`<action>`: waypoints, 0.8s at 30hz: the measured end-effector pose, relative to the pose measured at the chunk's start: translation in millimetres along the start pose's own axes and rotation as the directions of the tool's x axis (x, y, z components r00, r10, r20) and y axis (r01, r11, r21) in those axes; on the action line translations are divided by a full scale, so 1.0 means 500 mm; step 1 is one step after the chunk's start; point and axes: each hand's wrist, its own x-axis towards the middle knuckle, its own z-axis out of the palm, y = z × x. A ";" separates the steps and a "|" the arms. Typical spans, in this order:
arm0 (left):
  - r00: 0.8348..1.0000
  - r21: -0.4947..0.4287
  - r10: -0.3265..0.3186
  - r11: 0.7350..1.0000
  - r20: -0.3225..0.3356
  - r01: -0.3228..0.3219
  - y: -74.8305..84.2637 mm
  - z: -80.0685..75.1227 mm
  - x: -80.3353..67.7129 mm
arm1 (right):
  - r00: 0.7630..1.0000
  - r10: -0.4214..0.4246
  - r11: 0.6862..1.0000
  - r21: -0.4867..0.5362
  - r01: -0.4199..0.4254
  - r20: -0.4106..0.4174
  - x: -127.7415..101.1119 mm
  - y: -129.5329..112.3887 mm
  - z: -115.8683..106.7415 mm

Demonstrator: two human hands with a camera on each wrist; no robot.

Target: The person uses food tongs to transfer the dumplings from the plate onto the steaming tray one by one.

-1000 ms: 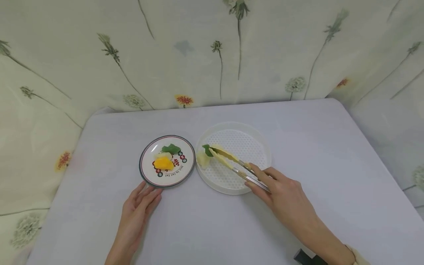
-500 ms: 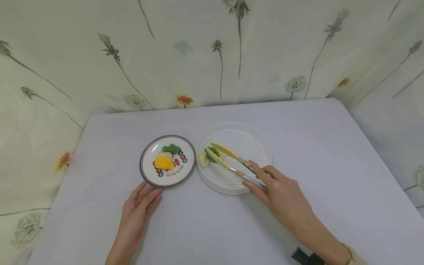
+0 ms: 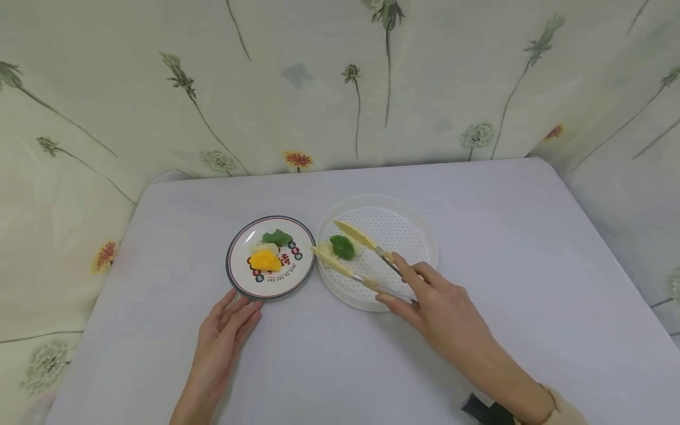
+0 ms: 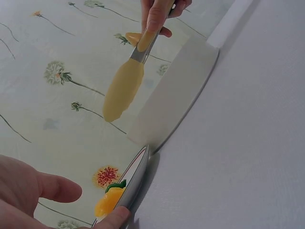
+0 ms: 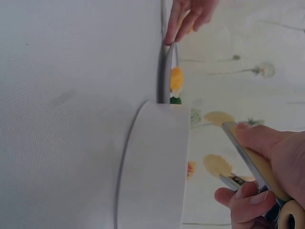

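Note:
In the head view my right hand (image 3: 438,310) holds a pair of tongs (image 3: 357,234) with pale yellow tips. The tips stand spread to either side of a green piece (image 3: 342,247), which lies on pale pieces (image 3: 326,249) at the left of a round white tray (image 3: 411,236). My left hand (image 3: 219,342) touches the near rim of a small dark-rimmed plate (image 3: 245,241) with its fingertips, and its thumb (image 4: 62,189) stands off the plate in the left wrist view. On that plate lie a yellow piece (image 3: 265,260), a pale piece (image 3: 265,248) and a green leaf-like piece (image 3: 277,237).
Plate and tray stand side by side, rims nearly touching, on a table with a white cloth (image 3: 329,366). Behind the table hangs a flower-patterned curtain (image 3: 297,88). A black strap-like object (image 3: 486,410) is by the right wrist.
The tongs let go of the green piece above the pale pieces, and their tips have spread apart. My right hand has shifted slightly left. My left hand stays at the plate.

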 end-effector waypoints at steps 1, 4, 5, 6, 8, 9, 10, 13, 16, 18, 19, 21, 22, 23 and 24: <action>1.000 -0.003 0.002 1.000 0.001 -0.002 0.000 0.000 0.000 | 1.000 0.005 1.000 0.001 -0.005 0.011 0.002 -0.002 0.002; 1.000 -0.013 0.008 1.000 0.005 -0.008 0.001 0.000 0.000 | 0.999 0.013 1.000 0.011 -0.013 0.035 0.005 -0.009 0.005; 1.000 -0.012 0.013 1.000 0.009 -0.013 0.001 0.000 0.000 | 0.999 0.014 1.000 0.014 -0.015 0.039 0.007 -0.012 0.006; 1.000 -0.011 0.018 1.000 0.012 -0.017 0.001 0.001 0.001 | 0.999 0.010 1.000 0.016 -0.011 0.042 0.010 -0.015 0.008; 1.000 -0.008 0.018 1.000 0.012 -0.018 0.002 0.001 0.000 | 0.999 0.000 1.000 0.021 -0.001 0.049 0.015 -0.021 0.012; 1.000 -0.006 0.019 1.000 0.013 -0.019 0.003 0.002 0.000 | 0.999 -0.006 1.000 0.021 0.005 0.054 0.018 -0.025 0.015; 1.000 -0.004 0.020 1.000 0.013 -0.020 0.003 0.002 0.000 | 0.998 -0.013 1.000 0.019 0.012 0.060 0.022 -0.029 0.019; 1.000 -0.005 0.022 1.000 0.009 -0.022 0.004 0.001 -0.001 | 0.996 -0.035 0.999 0.015 0.034 0.086 0.032 -0.041 0.031; 1.000 -0.009 0.027 1.000 0.009 -0.027 0.004 0.000 -0.001 | 0.993 -0.060 0.998 0.012 0.059 0.100 0.043 -0.055 0.045; 1.000 -0.011 0.027 1.000 0.008 -0.027 0.002 0.000 -0.001 | 0.991 -0.078 0.997 0.012 0.077 0.109 0.051 -0.064 0.056; 1.000 -0.012 0.026 1.000 0.007 -0.026 0.001 0.000 -0.001 | 0.990 -0.085 0.996 0.013 0.084 0.114 0.055 -0.068 0.062; 1.000 -0.012 0.022 1.000 0.003 -0.022 0.000 0.000 -0.001 | 0.987 -0.095 0.996 0.016 0.093 0.129 0.061 -0.075 0.072; 1.000 -0.013 0.021 1.000 0.001 -0.021 0.000 -0.001 -0.001 | 0.985 -0.099 0.995 0.022 0.096 0.139 0.064 -0.078 0.077; 1.000 -0.013 0.019 1.000 -0.002 -0.019 -0.001 -0.001 -0.001 | 0.984 -0.104 0.995 0.024 0.102 0.144 0.066 -0.081 0.081; 1.000 -0.015 0.019 1.000 -0.004 -0.019 -0.001 -0.001 0.000 | 0.983 -0.110 0.994 0.028 0.107 0.148 0.068 -0.084 0.085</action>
